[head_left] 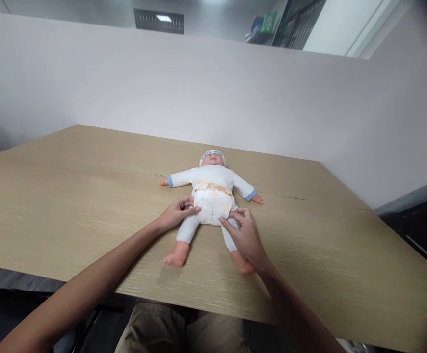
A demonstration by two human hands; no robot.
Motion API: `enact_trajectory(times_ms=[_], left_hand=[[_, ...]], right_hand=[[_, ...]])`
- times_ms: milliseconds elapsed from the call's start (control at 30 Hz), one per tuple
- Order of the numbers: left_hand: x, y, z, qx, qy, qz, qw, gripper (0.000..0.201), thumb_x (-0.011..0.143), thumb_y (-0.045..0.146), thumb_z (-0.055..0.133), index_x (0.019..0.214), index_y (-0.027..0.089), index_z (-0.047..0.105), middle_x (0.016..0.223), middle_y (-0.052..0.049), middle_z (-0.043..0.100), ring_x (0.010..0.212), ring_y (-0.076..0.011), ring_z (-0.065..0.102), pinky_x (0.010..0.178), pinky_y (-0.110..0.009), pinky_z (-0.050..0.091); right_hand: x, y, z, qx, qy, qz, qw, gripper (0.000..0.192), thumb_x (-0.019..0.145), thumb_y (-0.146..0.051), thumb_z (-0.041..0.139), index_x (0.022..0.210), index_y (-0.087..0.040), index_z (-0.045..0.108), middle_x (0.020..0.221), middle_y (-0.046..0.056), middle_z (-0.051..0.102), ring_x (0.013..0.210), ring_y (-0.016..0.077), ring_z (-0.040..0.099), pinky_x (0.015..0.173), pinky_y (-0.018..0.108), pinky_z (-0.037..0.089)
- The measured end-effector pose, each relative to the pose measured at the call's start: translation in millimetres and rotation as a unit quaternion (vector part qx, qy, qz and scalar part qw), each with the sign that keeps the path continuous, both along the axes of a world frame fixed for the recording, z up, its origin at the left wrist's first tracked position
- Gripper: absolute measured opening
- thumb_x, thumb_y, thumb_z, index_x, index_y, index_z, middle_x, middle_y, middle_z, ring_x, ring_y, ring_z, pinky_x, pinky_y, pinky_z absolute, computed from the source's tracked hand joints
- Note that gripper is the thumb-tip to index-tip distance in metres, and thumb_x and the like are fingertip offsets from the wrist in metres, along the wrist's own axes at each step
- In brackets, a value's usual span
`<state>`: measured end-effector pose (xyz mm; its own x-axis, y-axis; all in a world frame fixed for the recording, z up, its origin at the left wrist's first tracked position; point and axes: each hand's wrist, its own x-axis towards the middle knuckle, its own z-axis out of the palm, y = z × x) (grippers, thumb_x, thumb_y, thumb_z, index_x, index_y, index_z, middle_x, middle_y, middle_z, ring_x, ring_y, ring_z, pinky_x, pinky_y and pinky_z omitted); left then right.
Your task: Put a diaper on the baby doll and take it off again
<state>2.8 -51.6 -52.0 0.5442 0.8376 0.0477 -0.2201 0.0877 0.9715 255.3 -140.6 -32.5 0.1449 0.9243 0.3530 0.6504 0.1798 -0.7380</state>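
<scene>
A baby doll [212, 180] in a white suit with blue cuffs and a white cap lies on its back on the wooden table [69, 196], head away from me. A white diaper [211, 205] with a coloured waistband is wrapped around its hips. My left hand [176, 213] pinches the diaper's edge at the doll's right hip. My right hand [246, 235] rests over the doll's other thigh, fingertips on the diaper's lower edge, and hides part of that leg.
White partition walls [235, 93] close the table at the back and right. The table's front edge [199, 301] runs just above my knees. A dark surface lies to the right, beyond the table.
</scene>
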Motion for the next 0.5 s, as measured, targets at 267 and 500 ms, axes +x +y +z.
enact_trajectory(times_ms=[267,500], left_hand=[[-24,-14,-0.1,0.125,0.107,0.073,0.984,0.049,0.095,0.051,0.078,0.13,0.019,0.069,0.131,-0.011,0.075,0.106,-0.0218,0.07,0.096,-0.035,0.054],[-37,33,-9.3,0.39,0.359,0.258,0.808,0.037,0.097,0.037,0.068,0.128,0.018,0.065,0.132,-0.013,0.071,0.118,-0.0318,0.06,0.11,-0.049,0.045]], right_hand=[[22,-26,5.5,0.007,0.008,0.035,0.999,0.031,0.099,-0.046,0.064,0.117,-0.025,0.079,0.123,0.01,0.066,0.109,0.0271,0.065,0.086,0.039,0.056],[64,29,-10.2,0.111,-0.21,-0.068,0.969,0.033,0.097,-0.031,0.06,0.127,-0.018,0.067,0.126,0.016,0.069,0.12,0.0352,0.059,0.109,0.052,0.045]])
